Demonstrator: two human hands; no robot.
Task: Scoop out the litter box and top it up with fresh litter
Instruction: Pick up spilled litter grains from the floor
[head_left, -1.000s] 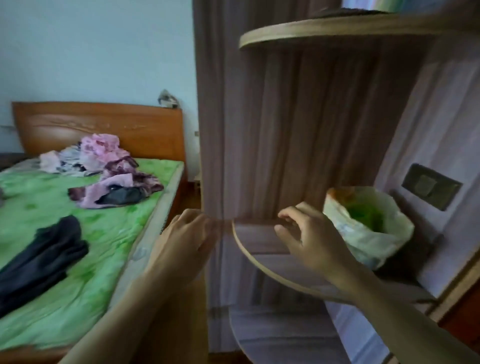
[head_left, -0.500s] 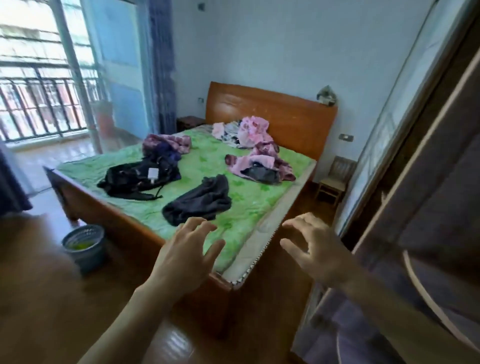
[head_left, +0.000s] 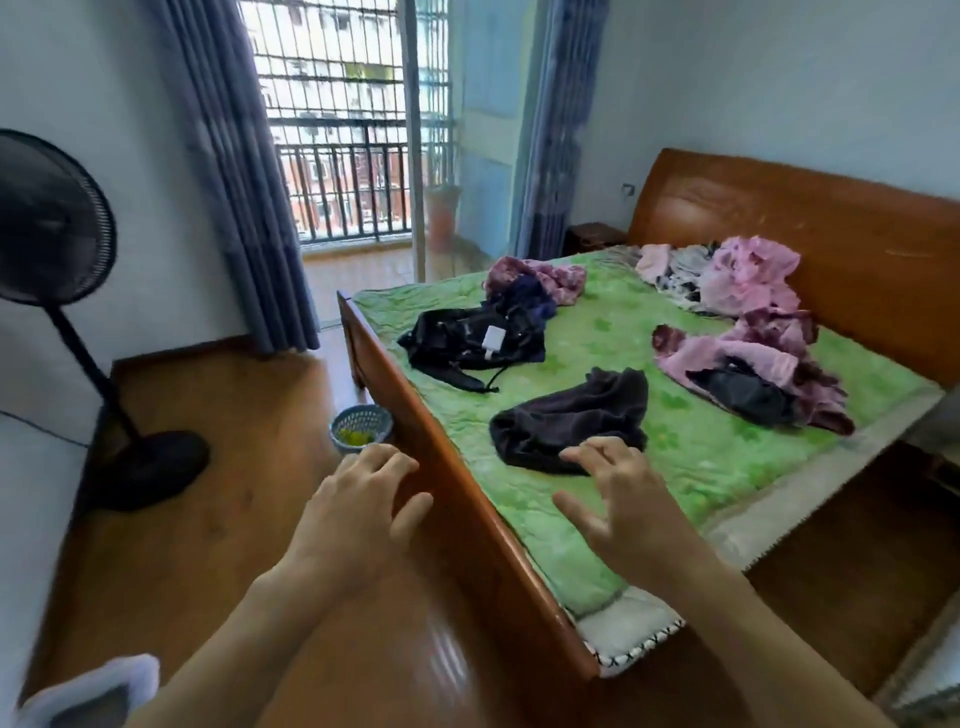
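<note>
Far left there's a black standing fan (head_left: 49, 218) on the wood floor, curtains (head_left: 234, 171) and a barred balcony door behind it. Next over, a small blue basket (head_left: 361, 427) with something yellow-green in it sits on the floor right beside the bed's footboard (head_left: 457, 488). Can't spot a litter box anywhere in this shot tbh. Left hand (head_left: 349, 519) is up in the air with fingers loosely spread, holding nothing. Right hand (head_left: 621, 506) is the same, fingers apart, over the green blanket (head_left: 701, 441) near a dark piece of clothing (head_left: 569, 418). More clothes, black and pink, are piled further right toward the headboard (head_left: 831, 249).
</note>
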